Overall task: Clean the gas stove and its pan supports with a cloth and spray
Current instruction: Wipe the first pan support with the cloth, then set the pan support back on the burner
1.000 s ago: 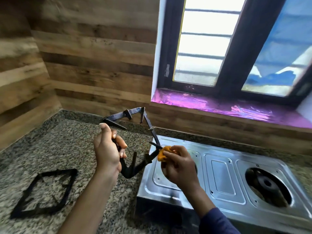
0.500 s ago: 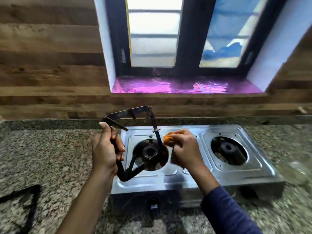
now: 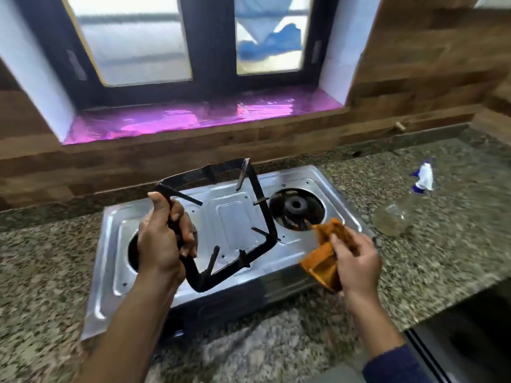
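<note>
A steel two-burner gas stove [image 3: 235,217] sits on the granite counter, both burners bare. My left hand [image 3: 163,239] grips the left side of a black square pan support [image 3: 265,222] and holds it tilted in the air above the stove's middle. My right hand [image 3: 356,261] holds a crumpled orange cloth [image 3: 323,261] over the stove's front right corner, a short way off the support's right edge. A clear spray bottle [image 3: 398,214] with a white and blue trigger head stands on the counter right of the stove.
The speckled granite counter [image 3: 55,272] runs left and right of the stove. A wood-panelled wall and a window with a purple sill [image 3: 204,117] lie behind. The counter's front edge drops away at the lower right [image 3: 442,313].
The view has swung right, bringing the spray bottle into sight and the second support out. My right hand with the cloth has come off the support and moved right and down.
</note>
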`<state>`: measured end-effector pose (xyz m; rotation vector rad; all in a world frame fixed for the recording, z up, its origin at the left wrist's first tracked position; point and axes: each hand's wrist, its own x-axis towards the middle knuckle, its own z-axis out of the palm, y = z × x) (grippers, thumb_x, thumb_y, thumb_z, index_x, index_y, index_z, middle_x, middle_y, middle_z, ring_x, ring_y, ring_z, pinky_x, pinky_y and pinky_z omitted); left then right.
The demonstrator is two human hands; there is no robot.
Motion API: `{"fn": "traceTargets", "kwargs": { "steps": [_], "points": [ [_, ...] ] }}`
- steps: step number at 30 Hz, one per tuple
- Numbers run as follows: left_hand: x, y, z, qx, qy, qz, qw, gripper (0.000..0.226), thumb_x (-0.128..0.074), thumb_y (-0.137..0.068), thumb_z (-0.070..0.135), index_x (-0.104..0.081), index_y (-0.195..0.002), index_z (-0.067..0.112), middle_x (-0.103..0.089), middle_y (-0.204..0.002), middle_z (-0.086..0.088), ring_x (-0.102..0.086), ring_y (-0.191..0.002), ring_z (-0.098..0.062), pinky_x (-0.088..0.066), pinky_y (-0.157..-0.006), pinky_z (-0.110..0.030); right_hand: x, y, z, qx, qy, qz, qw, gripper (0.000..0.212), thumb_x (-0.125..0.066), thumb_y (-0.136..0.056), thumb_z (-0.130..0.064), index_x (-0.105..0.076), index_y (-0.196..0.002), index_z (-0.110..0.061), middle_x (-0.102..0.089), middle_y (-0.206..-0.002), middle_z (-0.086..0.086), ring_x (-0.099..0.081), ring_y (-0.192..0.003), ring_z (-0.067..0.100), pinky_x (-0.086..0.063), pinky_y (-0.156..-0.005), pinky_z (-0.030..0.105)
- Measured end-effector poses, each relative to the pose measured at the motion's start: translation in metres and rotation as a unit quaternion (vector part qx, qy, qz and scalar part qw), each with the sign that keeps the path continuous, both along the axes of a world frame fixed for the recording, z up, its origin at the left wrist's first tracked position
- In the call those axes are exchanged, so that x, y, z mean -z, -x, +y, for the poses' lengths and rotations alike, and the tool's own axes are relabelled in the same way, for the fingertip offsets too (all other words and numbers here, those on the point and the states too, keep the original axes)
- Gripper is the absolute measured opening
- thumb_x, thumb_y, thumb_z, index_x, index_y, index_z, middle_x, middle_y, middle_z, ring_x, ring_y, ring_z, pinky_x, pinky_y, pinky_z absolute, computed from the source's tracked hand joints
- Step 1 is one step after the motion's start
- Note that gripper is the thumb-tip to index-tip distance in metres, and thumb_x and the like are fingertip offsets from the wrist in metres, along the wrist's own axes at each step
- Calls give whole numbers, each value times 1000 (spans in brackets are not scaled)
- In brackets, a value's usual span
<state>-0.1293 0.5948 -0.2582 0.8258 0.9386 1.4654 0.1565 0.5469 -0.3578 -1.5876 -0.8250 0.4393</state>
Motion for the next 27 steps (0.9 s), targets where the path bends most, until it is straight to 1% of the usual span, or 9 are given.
{"fn": "traceTargets", "kwargs": {
  "steps": [2, 4, 7, 11, 14, 17, 19, 23, 27],
  "points": [
    [13, -27, 4, 27, 23, -10, 999, 50, -31, -95, 58, -35, -65, 19, -33, -41, 0, -19, -28, -13, -19, -33, -18, 33, -49, -16, 101, 51, 19, 993, 30, -71, -78, -34, -73, -103, -17, -68, -101, -1, -65, -94, 16, -53, -90, 37],
    [26, -52, 7, 46, 44, -5, 998, 50, -31, -96, 58, -36, -65, 19, -34, -40, 0, -19, -28, -14, -18, -33, -18, 65, -91, -31, 155, 95, 27, 983, 40, -70, -77, -36, -71, -109, -12, -70, -101, 1, -67, -96, 23, -53, -92, 44],
    [41, -84, 11, 78, 71, 8, 994, 52, -31, -98, 58, -37, -64, 19, -35, -41, -1, -19, -27, -15, -18, -34, -19, 108, -131, -47, 197, 175, 25, 964, 45, -67, -77, -38, -71, -106, -5, -70, -100, 11, -66, -97, 34, -51, -91, 44],
    [49, -117, 13, 115, 97, 13, 989, 52, -31, -98, 57, -38, -64, 18, -36, -41, -2, -20, -27, -15, -16, -36, -21, 131, -153, -51, 184, 264, 31, 946, 46, -63, -77, -44, -73, -96, -3, -67, -92, 18, -63, -83, 34, -50, -80, 38],
    [51, -134, 14, 124, 114, 10, 986, 52, -30, -98, 56, -37, -64, 18, -35, -41, -3, -19, -27, -15, -19, -35, -17, 114, -152, -44, 149, 315, -4, 937, 35, -66, -87, -32, -69, -108, -4, -67, -99, 21, -62, -93, 37, -50, -84, 40],
    [51, -145, 16, 122, 131, 4, 984, 52, -30, -98, 56, -36, -63, 18, -33, -41, -2, -19, -27, -14, -21, -34, -15, 67, -129, -42, 128, 198, -111, 966, 32, -61, -93, -26, -62, -123, -15, -58, -120, 8, -54, -108, 26, -45, -81, 30],
    [53, -148, 19, 119, 142, 0, 983, 53, -31, -99, 57, -35, -63, 18, -33, -41, -2, -19, -28, -14, -21, -34, -15, 24, -97, -38, 23, 75, -124, 989, 27, -58, -95, -29, -63, -120, -20, -56, -118, -7, -54, -105, 10, -45, -81, 20],
    [55, -151, 25, 116, 158, -21, 980, 52, -32, -98, 58, -35, -63, 19, -32, -41, 0, -18, -28, -13, -19, -33, -16, 5, -58, -14, -145, 0, -300, 943, 23, -67, -87, -33, -74, -104, -19, -60, -99, -6, -53, -98, 9, -43, -84, 17],
    [52, -150, 29, 107, 165, -37, 980, 51, -33, -98, 57, -35, -64, 19, -31, -42, 1, -18, -28, -12, -18, -33, -16, 14, -46, 11, -169, -13, -336, 927, 10, -70, -88, -20, -74, -96, -17, -65, -87, -6, -53, -86, 13, -48, -76, 28]
  ]
}}
